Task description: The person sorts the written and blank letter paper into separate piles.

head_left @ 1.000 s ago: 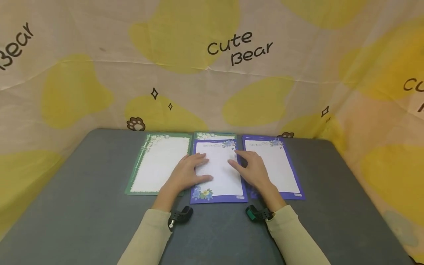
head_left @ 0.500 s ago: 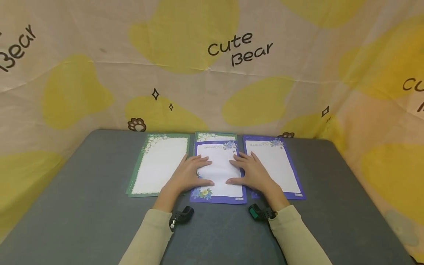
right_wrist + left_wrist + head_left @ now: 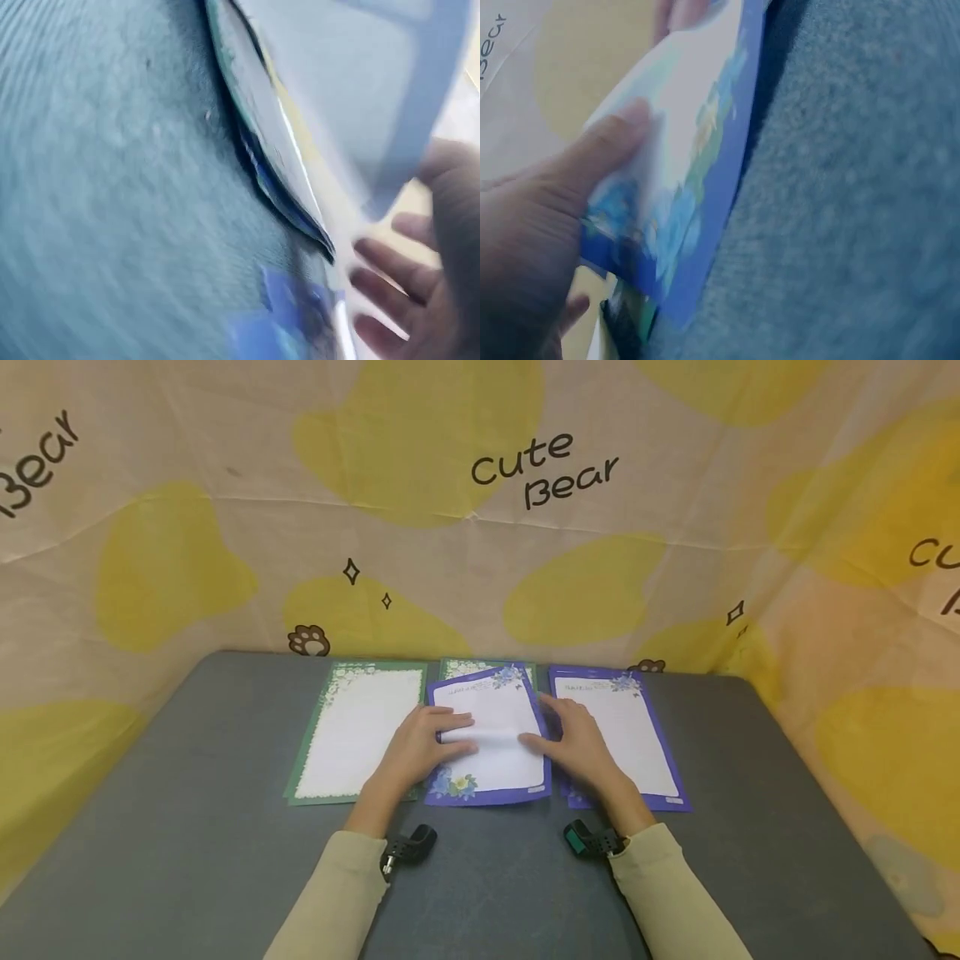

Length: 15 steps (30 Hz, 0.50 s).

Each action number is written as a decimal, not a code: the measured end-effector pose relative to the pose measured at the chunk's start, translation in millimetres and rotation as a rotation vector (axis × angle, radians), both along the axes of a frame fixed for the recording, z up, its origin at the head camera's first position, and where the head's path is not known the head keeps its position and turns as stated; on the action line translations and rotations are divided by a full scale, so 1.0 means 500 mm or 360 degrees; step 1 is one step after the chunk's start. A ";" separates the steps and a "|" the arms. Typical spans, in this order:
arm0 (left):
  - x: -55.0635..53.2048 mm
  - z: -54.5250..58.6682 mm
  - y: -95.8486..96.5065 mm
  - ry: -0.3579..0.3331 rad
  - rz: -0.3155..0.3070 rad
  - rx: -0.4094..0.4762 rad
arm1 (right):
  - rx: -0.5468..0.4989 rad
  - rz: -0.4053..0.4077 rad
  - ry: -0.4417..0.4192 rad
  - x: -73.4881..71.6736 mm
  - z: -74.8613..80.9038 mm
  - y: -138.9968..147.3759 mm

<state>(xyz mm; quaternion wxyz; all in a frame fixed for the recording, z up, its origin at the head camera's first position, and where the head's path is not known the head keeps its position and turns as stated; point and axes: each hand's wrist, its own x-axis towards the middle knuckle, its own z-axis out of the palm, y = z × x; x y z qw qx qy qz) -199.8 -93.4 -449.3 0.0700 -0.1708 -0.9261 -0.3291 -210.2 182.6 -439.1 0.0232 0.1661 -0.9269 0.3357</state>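
A blue-bordered sheet of paper with printed flowers is lifted and tilted above the middle of the table. My left hand pinches its left edge, thumb on the printed face and other fingers behind. At its right edge, my right hand has its thumb over the face. In the right wrist view, the right hand's fingers are spread and apart from the raised sheet. Beneath the lifted sheet, green-bordered paper shows at the back.
A stack of green-bordered sheets lies to the left. Blue-bordered sheets lie to the right, partly behind my right hand. A printed cloth hangs behind the grey table.
The middle blue-bordered sheet has risen and turned slightly, its lower edge now farther from me. My left thumb has moved up along it, and the right thumb has shifted upward too.
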 end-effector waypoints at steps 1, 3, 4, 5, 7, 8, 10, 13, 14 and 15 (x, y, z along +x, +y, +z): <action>0.000 0.004 0.000 -0.0012 0.0011 0.0030 | -0.0099 -0.0021 -0.0056 0.001 0.005 0.001; 0.001 0.010 0.002 -0.0028 0.0024 0.0090 | -0.0310 -0.0018 -0.0198 0.002 0.015 0.003; 0.001 0.013 0.003 -0.0031 0.0025 0.0112 | -0.0406 -0.0011 -0.0271 0.003 0.020 0.004; 0.001 0.015 0.004 -0.0020 0.0014 0.0132 | -0.0480 0.0004 -0.0327 0.003 0.023 0.006; 0.002 0.017 0.007 0.0010 -0.0009 0.0148 | -0.0610 0.0022 -0.0430 0.004 0.027 0.010; 0.002 0.017 0.008 0.0024 -0.0013 0.0151 | -0.0678 0.0007 -0.0474 0.004 0.029 0.011; 0.001 0.017 0.011 -0.0005 0.0006 0.0177 | -0.0780 -0.0027 -0.0519 0.006 0.034 0.014; 0.002 0.019 0.013 -0.0161 0.0073 0.0305 | -0.0901 -0.0068 -0.0557 0.006 0.041 0.017; 0.002 0.020 0.014 -0.0226 0.0105 0.0363 | -0.0910 -0.0078 -0.0543 0.006 0.043 0.018; 0.002 0.021 0.014 -0.0292 0.0148 0.0456 | -0.0910 -0.0086 -0.0529 0.006 0.045 0.020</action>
